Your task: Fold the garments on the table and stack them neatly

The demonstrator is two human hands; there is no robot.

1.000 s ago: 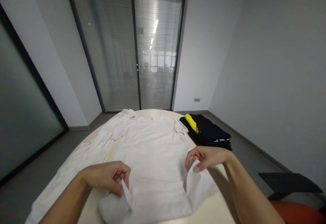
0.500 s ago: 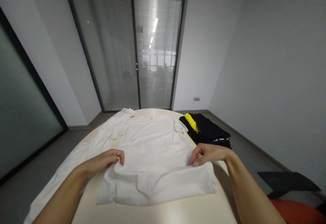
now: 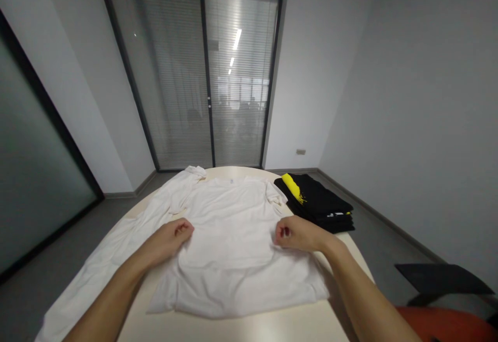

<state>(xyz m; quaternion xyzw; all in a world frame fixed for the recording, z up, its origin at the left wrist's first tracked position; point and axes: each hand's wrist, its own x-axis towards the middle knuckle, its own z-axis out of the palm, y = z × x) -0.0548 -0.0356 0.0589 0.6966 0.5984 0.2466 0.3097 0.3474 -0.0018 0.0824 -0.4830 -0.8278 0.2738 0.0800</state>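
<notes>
Along the left edge of a white T-shirt (image 3: 233, 238), the left hand (image 3: 182, 232) has its fingers curled in toward the thumb. At the shirt's right edge, the right hand (image 3: 291, 233) is curled likewise, thumb and fingers forming a small loop. Whether either pinches cloth, I cannot tell. The shirt lies spread on the tabletop (image 3: 233, 329), collar at the far end, near part rumpled. Left of the shirt stretches a second white garment (image 3: 132, 238); beside its right sleeve sits a black clothing stack (image 3: 319, 194) with a yellow patch on top. Well to the shirt's right stands an orange-red chair (image 3: 447, 324).
</notes>
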